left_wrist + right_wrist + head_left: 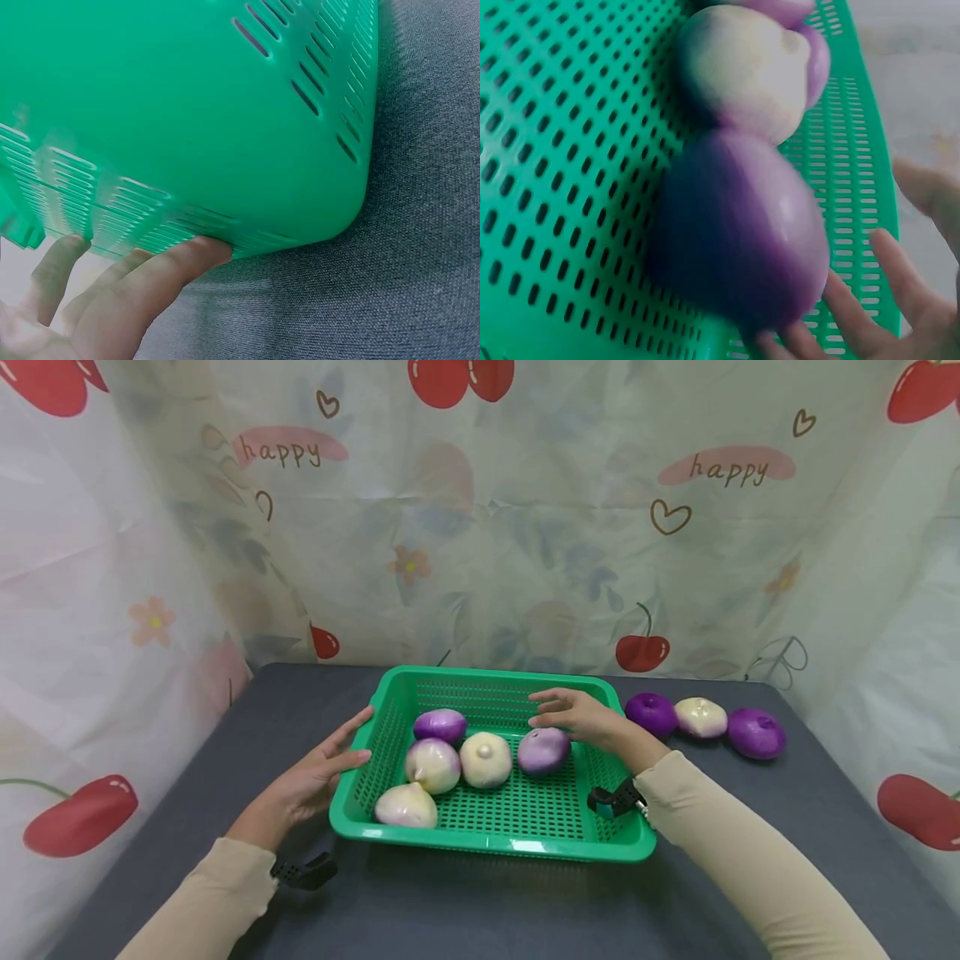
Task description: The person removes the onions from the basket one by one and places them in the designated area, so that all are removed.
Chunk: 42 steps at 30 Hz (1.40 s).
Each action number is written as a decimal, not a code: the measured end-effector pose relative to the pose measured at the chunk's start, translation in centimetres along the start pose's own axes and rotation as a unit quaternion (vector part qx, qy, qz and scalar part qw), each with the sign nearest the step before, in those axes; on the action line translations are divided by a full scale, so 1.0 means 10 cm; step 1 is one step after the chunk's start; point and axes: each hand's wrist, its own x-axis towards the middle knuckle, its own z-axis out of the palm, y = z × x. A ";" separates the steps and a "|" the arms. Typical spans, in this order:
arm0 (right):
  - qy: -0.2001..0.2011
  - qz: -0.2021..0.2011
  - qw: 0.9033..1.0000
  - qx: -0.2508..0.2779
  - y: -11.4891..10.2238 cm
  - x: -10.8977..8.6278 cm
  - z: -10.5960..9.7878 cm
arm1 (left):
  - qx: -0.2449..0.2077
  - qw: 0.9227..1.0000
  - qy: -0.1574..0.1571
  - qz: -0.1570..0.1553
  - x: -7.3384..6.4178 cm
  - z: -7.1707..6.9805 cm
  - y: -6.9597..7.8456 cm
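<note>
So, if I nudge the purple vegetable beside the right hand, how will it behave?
The purple vegetable would probably roll, given its rounded sides. The green basket has a holed floor that might slow it. Sheen on the skin suggests it could be slippery.

- The left sleeve [206, 897] is plain beige with a wavy cuff.
- The right sleeve [750, 860] matches, lightly creased.
- The left wrist strap [306, 872] is black.
- The right wrist strap [618, 798] is black too.

The left hand [317, 778], fingers [163, 281] spread, points toward two o'clock; the right hand [585, 717], fingers loosely extended, toward ten.
</note>
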 end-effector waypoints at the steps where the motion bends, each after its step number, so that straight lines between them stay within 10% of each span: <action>1: -0.013 -0.001 1.000 -0.005 0.01 0.01 0.02 | 0.000 1.000 -0.001 0.000 0.00 0.00 0.00; 15: -0.215 0.009 0.968 -0.132 0.11 0.06 0.10 | -0.002 1.000 0.004 -0.001 -0.01 -0.01 0.01; 33: -0.188 -0.002 0.967 -0.170 0.07 0.02 0.09 | -0.008 1.000 -0.008 0.004 -0.01 -0.01 0.00; 42: -0.063 0.015 0.996 -0.061 -0.02 -0.04 0.06 | -0.011 1.000 -0.011 0.004 0.00 -0.01 0.00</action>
